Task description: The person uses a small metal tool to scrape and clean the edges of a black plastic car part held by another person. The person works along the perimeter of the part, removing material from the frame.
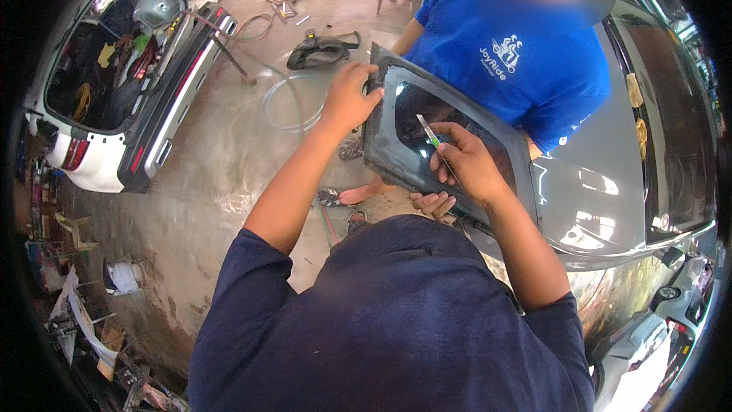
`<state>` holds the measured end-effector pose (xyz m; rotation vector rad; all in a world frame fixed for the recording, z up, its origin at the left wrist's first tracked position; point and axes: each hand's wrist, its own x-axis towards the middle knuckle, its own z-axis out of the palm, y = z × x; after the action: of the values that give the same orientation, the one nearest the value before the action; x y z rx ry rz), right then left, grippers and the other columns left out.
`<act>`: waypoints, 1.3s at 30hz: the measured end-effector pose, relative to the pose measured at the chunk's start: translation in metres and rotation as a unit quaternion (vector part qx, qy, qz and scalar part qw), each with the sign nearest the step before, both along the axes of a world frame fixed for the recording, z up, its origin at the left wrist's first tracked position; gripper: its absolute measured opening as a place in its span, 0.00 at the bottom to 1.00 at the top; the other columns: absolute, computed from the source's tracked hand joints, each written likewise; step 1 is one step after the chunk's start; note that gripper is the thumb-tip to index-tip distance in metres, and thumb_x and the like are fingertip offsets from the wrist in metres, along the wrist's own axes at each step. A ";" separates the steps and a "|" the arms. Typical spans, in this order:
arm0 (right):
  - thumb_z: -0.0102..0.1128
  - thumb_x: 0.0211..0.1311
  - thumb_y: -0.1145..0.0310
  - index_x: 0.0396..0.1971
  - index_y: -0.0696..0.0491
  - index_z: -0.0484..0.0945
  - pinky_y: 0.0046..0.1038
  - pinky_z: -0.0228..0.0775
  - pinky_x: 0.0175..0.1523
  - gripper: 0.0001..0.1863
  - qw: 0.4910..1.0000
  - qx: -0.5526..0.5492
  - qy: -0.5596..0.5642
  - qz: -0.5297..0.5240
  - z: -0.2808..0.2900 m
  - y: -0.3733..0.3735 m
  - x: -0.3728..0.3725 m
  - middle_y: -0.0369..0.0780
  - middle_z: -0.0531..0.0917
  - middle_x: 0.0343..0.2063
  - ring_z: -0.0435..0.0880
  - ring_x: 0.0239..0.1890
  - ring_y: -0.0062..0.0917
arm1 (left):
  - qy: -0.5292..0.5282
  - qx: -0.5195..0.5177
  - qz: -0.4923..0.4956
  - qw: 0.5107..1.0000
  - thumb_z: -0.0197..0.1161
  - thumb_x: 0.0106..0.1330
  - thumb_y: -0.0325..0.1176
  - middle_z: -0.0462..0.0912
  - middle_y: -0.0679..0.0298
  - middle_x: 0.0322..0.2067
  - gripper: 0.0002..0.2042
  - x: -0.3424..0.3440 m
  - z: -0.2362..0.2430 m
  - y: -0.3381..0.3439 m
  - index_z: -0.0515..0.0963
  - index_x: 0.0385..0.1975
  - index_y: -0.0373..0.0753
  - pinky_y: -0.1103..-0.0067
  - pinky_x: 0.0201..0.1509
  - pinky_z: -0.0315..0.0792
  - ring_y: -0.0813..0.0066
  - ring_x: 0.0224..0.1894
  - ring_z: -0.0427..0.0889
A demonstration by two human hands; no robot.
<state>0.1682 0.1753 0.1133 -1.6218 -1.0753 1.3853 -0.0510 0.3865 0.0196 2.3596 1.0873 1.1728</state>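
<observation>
A dark car window panel [476, 120] with a wide black border is held tilted in front of me. My left hand [351, 99] is closed on its upper left corner, the thumb on the near face. My right hand [474, 166] grips a green and silver utility knife [429, 131], its blade pointing up and left above the glass. Whether the blade touches the panel I cannot tell. A co-worker in a blue shirt [518, 53] stands across from me, arms going behind the panel. Another hand's fingers [435, 204], apparently the co-worker's, support the lower edge.
A grey car [587, 175] stands close on the right. At the left is a white car's open rear [99, 156], with parts inside. A black strap-like item [324, 49], a coiled clear hose [271, 111] and scattered tools [286, 4] lie on the concrete floor.
</observation>
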 end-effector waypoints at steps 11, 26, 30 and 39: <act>0.57 0.78 0.72 0.70 0.47 0.82 0.39 0.84 0.41 0.24 0.945 0.113 -0.303 0.053 -0.019 0.032 -0.009 0.45 0.91 0.36 0.91 0.33 0.36 | -0.017 -0.146 -0.068 0.987 0.75 0.71 0.30 0.89 0.56 0.46 0.10 0.003 -0.008 0.041 0.85 0.47 0.34 0.67 0.59 0.81 0.58 0.49 0.89; 0.56 0.73 0.70 0.72 0.36 0.81 0.47 0.88 0.54 0.29 0.766 0.121 -0.577 0.256 -0.006 0.088 -0.039 0.47 0.89 0.48 0.94 0.48 0.45 | -0.201 -0.333 -0.060 0.919 0.71 0.78 0.33 0.93 0.53 0.40 0.10 0.009 -0.021 0.009 0.82 0.47 0.33 0.67 0.51 0.81 0.63 0.41 0.91; 0.55 0.73 0.70 0.72 0.37 0.82 0.48 0.87 0.56 0.29 0.776 0.096 -0.572 0.248 -0.002 0.091 -0.043 0.48 0.89 0.48 0.94 0.49 0.46 | -0.167 -0.337 -0.049 0.925 0.69 0.80 0.36 0.93 0.56 0.41 0.11 0.006 -0.020 0.004 0.83 0.51 0.35 0.70 0.53 0.80 0.70 0.44 0.89; 0.57 0.73 0.70 0.70 0.43 0.82 0.51 0.85 0.61 0.27 0.821 0.039 -0.538 0.189 -0.004 0.086 -0.068 0.53 0.90 0.51 0.92 0.54 0.51 | -0.165 -0.320 -0.038 0.932 0.70 0.79 0.35 0.93 0.54 0.40 0.11 0.006 -0.025 -0.003 0.83 0.51 0.34 0.69 0.54 0.81 0.67 0.44 0.91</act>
<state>0.1001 0.2611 0.1095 -2.2478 -2.1410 0.4915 -0.0452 0.3840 -0.0056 1.6238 1.0429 0.9496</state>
